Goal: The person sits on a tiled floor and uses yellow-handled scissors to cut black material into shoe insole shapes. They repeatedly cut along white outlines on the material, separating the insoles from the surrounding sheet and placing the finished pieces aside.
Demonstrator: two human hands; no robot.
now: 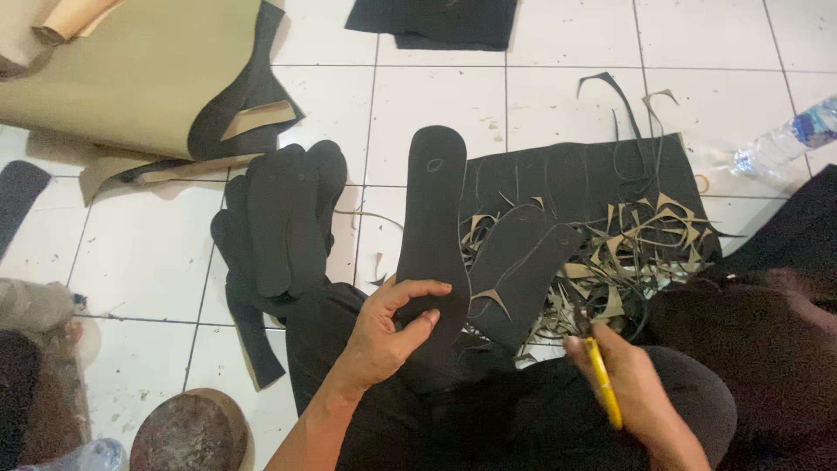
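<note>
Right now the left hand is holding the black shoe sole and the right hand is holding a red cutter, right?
Almost. The left hand does hold the black shoe sole, but the cutter in the right hand is yellow, not red. The head view shows it.

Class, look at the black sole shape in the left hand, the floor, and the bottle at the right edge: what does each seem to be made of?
Sole shape: probably foam or rubber sheet, matte black, flat with cleanly cut edges; the left hand grips its heel end.
Floor: glazed white ceramic tile, glossy, with grout lines.
Bottle: clear plastic, see-through and shiny.
</note>
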